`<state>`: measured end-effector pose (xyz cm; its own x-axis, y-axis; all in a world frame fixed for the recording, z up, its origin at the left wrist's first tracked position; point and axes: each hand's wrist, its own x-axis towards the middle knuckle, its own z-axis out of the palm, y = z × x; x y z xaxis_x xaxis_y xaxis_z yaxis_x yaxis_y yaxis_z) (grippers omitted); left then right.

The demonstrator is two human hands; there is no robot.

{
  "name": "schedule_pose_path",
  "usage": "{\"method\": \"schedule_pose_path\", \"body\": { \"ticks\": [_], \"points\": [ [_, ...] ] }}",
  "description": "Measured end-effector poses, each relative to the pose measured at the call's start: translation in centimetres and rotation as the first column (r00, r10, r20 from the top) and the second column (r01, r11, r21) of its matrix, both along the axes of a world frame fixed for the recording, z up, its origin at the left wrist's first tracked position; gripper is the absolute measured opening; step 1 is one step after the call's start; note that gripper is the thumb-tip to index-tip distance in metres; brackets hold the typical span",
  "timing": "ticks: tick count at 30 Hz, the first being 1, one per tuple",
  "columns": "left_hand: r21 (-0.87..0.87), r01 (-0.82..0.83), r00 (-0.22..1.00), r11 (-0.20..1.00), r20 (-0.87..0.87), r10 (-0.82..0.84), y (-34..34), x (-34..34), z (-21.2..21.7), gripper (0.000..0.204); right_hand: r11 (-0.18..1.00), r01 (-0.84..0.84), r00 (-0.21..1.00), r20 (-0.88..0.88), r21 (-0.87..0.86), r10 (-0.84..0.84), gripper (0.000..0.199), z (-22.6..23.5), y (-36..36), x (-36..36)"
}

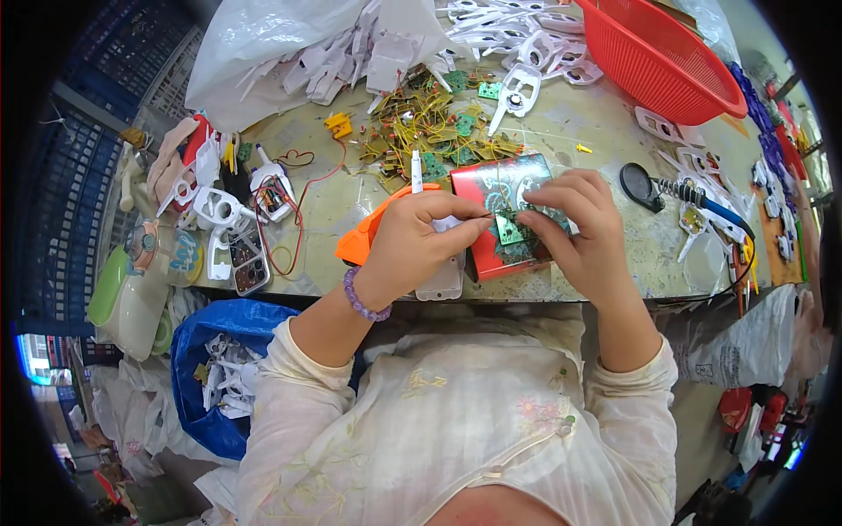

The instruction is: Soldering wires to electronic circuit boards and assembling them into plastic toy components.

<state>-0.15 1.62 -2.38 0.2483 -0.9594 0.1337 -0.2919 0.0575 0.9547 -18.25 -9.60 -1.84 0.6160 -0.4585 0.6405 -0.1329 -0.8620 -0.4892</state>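
Two hands meet over the middle of the bench. Our left hand (412,241) pinches a thin dark wire between thumb and forefinger, fingers pressed together on it. Our right hand (574,219) pinches the small green circuit board (510,230) at its edge, holding it just above the red box (500,219) at the near edge of the worktable (605,131).

Doing it well, as we judge: keep the board steady against the box, feed the wire tip straight in, and keep the left wrist low so the fine end does not wander.

Counts. One orange tool (364,238) under the left hand. One clear plastic piece (443,282) below it, at the table edge. One red basket (658,53) at the far right. One soldering iron in its coil stand (693,195), well apart to the right. One blue bag (215,368) of white scraps below the table on the left. One tangle of yellow wires and green boards (430,127) behind the box, too many to count. White plastic shells (351,57) heaped at the far side, likewise uncounted. One purple bead bracelet (361,298) on the left wrist.
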Motion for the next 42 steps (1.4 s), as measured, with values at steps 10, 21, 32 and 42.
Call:
{"method": "schedule_pose_path", "body": {
  "ticks": [10,21,32,42],
  "points": [
    [-0.122,0.025,0.973,0.992,0.229,0.003,0.1,-0.3,-0.6,0.012,0.997,0.018,1.0,0.001,-0.071,-0.018,0.019,-0.7,1.1,0.0],
    [-0.06,-0.044,0.983,0.997,-0.183,0.033,0.6,-0.7,-0.7,0.013,0.985,0.029,0.995,-0.089,-0.17,-0.045,0.015,-2.3,4.3,-0.8],
    [-0.341,0.142,0.823,0.929,0.563,0.081,-0.1,-0.1,-1.2,0.016,0.912,0.025,0.977,-0.182,-0.409,-0.109,0.014,-5.6,7.1,-2.2],
    [-0.286,0.267,0.798,0.92,0.6,-0.046,0.1,-0.3,-0.6,0.012,0.983,0.173,0.981,0.104,-0.063,-0.166,0.021,-3.0,4.6,-0.5]
  ]
}}
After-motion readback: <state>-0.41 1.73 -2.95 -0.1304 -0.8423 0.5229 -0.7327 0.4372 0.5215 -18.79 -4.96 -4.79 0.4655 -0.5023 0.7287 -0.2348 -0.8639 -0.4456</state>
